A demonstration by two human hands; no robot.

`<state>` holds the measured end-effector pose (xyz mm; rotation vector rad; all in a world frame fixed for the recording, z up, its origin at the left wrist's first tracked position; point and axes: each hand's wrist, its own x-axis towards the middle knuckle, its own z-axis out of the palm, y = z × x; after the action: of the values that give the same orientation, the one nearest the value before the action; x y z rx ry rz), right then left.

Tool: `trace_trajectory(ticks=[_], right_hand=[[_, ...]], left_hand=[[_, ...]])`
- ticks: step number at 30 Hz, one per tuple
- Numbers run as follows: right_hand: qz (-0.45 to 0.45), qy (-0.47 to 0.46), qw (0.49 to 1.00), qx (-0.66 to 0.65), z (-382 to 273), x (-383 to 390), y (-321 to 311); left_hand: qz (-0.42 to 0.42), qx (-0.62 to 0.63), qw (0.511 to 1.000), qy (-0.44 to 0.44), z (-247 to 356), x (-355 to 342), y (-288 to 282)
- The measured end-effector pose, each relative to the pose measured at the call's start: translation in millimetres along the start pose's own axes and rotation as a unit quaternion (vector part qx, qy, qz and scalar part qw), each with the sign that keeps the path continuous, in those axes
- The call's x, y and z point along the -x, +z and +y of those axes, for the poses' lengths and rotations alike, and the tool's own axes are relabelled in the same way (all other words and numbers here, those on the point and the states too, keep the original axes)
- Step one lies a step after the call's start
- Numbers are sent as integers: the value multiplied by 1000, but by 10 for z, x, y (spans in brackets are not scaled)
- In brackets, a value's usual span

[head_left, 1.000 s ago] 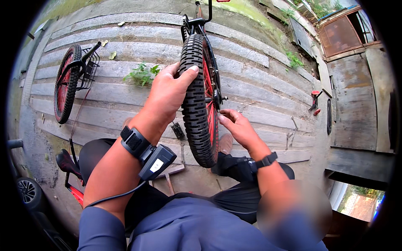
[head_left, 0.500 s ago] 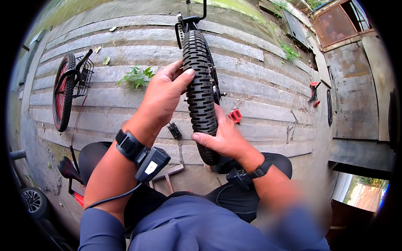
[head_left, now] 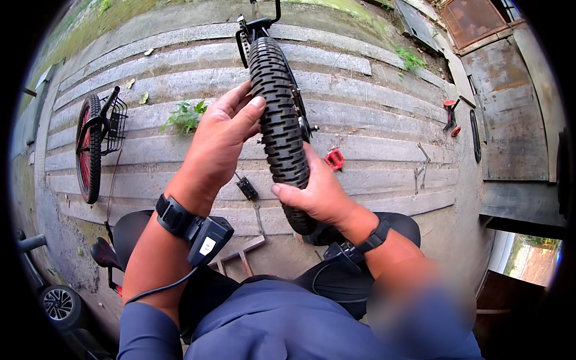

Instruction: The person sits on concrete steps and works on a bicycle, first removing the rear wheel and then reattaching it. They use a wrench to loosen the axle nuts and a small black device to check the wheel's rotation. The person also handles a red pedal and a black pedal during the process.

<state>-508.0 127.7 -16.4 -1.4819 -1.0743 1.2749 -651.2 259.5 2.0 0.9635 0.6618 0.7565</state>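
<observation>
A black bicycle tyre (head_left: 273, 108) with chunky block tread stands upright on its wheel in front of me, its far end leaning slightly left. My left hand (head_left: 223, 127) holds its left side, thumb on the tread and fingers partly hidden behind the sidewall. Closer to me, my right hand (head_left: 324, 191) grips the tyre from the right, thumb across the tread and fingers down the side. Beyond the wheel shows part of the black bicycle frame (head_left: 259, 25). An axle end (head_left: 313, 128) sticks out on the right. The wheel's rim is mostly hidden.
Left of the tyre lie a black pedal (head_left: 246, 188) and a wrench (head_left: 258, 219). A red pedal (head_left: 334, 159) lies to the right, with more tools (head_left: 422, 169) beyond. At far left are a red-rimmed wheel (head_left: 90, 147) and a wire basket (head_left: 115, 127). A metal frame (head_left: 245, 252) lies near my knees.
The tyre's far end and my left hand have shifted a little left in the picture, and the whole view has turned slightly. Both hands keep their hold on the tyre.
</observation>
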Motion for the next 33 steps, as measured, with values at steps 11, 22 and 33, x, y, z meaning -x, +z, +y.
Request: trace_trajectory(ticks=[11,22,33], right_hand=[[10,54,985,-161,-90,-13,-926],[184,56,978,-77,-154,26,-1411],[244,36,969,-8,-169,8,-1403]], left_hand=[[83,-93,992,-33,307,217,-75],[101,-106,989,-4,492,415,-261],[89,-121,989,11,536,497,-306]])
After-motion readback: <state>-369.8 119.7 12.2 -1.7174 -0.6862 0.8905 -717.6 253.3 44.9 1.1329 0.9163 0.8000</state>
